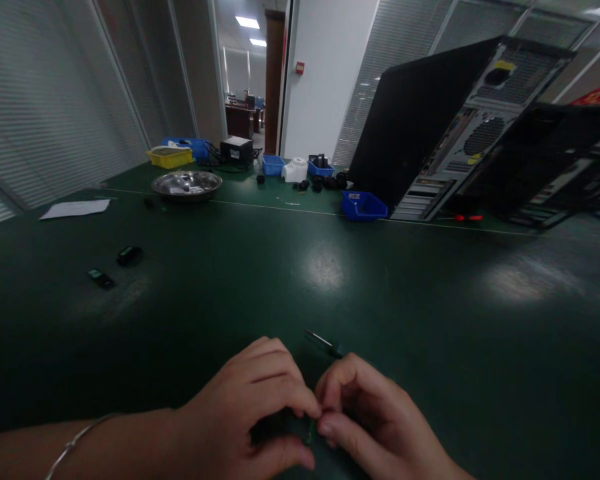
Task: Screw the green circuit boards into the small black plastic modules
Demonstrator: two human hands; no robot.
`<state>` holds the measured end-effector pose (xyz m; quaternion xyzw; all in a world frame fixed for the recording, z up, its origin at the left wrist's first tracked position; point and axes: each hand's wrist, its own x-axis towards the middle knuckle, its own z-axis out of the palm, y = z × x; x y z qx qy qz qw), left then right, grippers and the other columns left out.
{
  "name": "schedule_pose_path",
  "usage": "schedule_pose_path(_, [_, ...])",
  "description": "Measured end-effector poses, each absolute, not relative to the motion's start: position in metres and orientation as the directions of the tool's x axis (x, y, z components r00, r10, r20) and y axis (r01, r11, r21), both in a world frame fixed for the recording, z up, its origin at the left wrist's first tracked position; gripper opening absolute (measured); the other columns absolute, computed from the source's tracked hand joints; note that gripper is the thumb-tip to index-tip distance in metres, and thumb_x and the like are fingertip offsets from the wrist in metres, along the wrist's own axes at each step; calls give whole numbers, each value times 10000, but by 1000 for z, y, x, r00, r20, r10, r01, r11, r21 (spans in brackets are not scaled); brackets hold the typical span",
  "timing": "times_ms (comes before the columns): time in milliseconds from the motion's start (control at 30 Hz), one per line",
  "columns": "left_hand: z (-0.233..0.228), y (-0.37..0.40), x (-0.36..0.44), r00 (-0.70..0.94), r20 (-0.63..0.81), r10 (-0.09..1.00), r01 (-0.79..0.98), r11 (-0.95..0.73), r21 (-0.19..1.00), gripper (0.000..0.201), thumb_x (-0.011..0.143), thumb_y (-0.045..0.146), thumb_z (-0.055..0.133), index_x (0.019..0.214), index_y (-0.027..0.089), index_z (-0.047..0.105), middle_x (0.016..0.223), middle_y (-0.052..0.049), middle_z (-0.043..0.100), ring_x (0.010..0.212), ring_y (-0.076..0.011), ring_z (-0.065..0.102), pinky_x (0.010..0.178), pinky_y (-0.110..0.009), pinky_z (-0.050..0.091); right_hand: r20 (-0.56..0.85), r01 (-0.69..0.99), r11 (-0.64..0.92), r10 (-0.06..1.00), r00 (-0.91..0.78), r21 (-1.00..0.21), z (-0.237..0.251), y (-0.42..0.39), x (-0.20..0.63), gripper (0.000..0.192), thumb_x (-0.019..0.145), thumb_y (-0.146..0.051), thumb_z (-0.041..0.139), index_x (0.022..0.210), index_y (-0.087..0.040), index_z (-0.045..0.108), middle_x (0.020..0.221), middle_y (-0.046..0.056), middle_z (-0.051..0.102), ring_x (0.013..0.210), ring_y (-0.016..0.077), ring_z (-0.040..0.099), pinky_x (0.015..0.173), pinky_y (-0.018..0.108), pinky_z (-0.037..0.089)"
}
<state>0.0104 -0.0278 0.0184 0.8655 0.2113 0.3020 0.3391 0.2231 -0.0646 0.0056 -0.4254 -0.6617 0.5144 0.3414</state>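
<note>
Low in the middle of the head view, my two hands meet over the green tabletop (pixel 220 293). Thumb and fingertips of my right hand (pixel 375 417) are pinched on a small green piece (pixel 309 432), too small and dark to name. My left hand (pixel 260 400) curves around the same piece; its index fingertip touches near the right fingers, while its thumb stays apart below. Whether the left fingers also grip the piece I cannot tell. Just beyond my right hand lies a screwdriver (pixel 325 342), its shaft pointing to the upper left and its handle partly hidden behind the hand.
Two small black devices (pixel 101 278) lie to the left. Farther back are a paper sheet (pixel 75 209), a metal bowl (pixel 187 186), a yellow tray (pixel 170 158) and a blue bin (pixel 364 206). A tall black computer case (pixel 425 113) stands at the right, with a red-handled tool (pixel 469 218) beside it.
</note>
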Motion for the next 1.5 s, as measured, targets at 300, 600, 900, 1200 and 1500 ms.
schedule_pose_path(300, [8, -27, 13, 671, 460, 581, 113, -693, 712, 237, 821, 246, 787, 831, 196, 555, 778, 9, 611, 751, -157, 532, 709, -279, 398, 148, 99, 230, 845, -514, -968, -2, -66, 225, 234, 931, -424, 634, 931, -192, 610, 891, 63, 640, 811, 161, 628, 714, 273, 529])
schedule_pose_path(600, [8, -26, 10, 723, 405, 560, 128, -685, 718, 288, 812, 295, 800, 862, 205, 532, 837, 3, 619, 794, -170, 531, 734, -286, 395, 268, 166, 393, 826, -495, -904, 2, -66, 226, 64, 917, -216, 653, 973, -205, 624, 852, 42, 678, 769, 150, 652, 686, 243, 545])
schedule_pose_path(900, [8, -13, 6, 716, 107, 690, 457, -578, 676, 368, 766, 286, 815, 1038, 202, 582, 1019, -42, 596, 929, -244, 525, 806, -358, 389, 394, 267, 517, 828, -399, -814, 8, -62, 232, 321, 848, -28, 607, 1095, -232, 627, 864, 38, 671, 771, 152, 658, 683, 239, 555])
schedule_pose_path(1200, [7, -20, 7, 781, 109, 614, 390, -617, 684, 233, 800, 77, 670, 988, 192, 593, 1000, -27, 604, 950, -218, 525, 851, -360, 360, 303, 294, 508, 790, -534, -809, 1, -59, 229, 302, 854, -52, 632, 1110, -211, 619, 913, 44, 637, 746, 134, 616, 669, 225, 518])
schedule_pose_path(1500, [11, -17, 8, 804, 103, 586, 357, -613, 705, 191, 831, 60, 632, 961, 195, 599, 990, -13, 626, 958, -208, 533, 866, -357, 356, 117, 396, 384, 824, -554, -834, 1, -61, 227, 354, 796, -9, 616, 1100, -188, 639, 1013, 73, 591, 776, 144, 593, 633, 224, 497])
